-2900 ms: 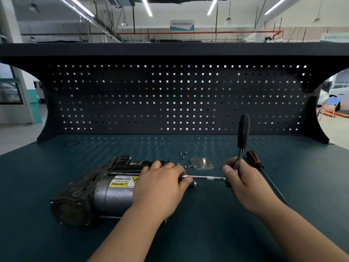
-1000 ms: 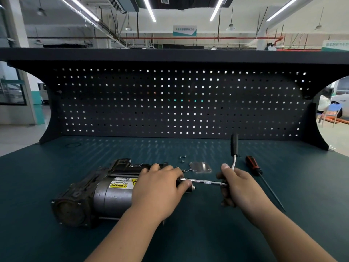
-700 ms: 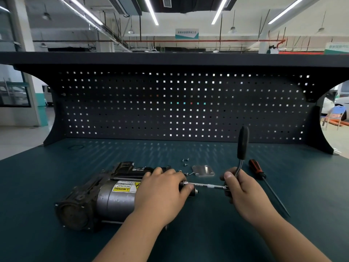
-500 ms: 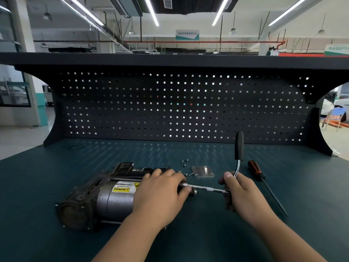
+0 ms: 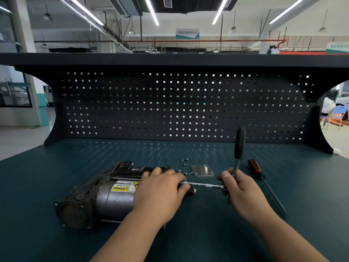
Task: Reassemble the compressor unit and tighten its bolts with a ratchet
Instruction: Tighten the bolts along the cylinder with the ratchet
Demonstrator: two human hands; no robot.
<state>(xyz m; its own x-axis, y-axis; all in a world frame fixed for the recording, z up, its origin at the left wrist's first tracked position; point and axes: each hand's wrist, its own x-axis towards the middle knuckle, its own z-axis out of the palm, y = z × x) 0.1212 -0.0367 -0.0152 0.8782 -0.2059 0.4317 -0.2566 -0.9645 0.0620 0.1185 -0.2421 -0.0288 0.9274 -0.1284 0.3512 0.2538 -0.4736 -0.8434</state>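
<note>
The compressor unit [image 5: 105, 197], a dirty grey cylinder with a yellow warning label, lies on its side on the workbench. My left hand [image 5: 160, 191] curls over its right end and hides that end. A ratchet [image 5: 238, 146] with a black handle standing upright drives a thin silver extension bar [image 5: 204, 184] that runs level into the compressor's end. My right hand [image 5: 239, 190] grips the ratchet at its head. A small square metal cover plate [image 5: 202, 170] and several loose bolts [image 5: 185, 163] lie just behind the bar.
A red-and-black screwdriver [image 5: 262, 178] lies right of my right hand, its tip toward me. The dark pegboard back wall [image 5: 179, 106] closes the bench's far side. A black O-ring [image 5: 76, 147] lies at the far left. The bench top [image 5: 207, 233] is dark teal.
The ratchet handle has swung back and forth in my right hand and now stands upright again. My left hand has stayed on the compressor's end.
</note>
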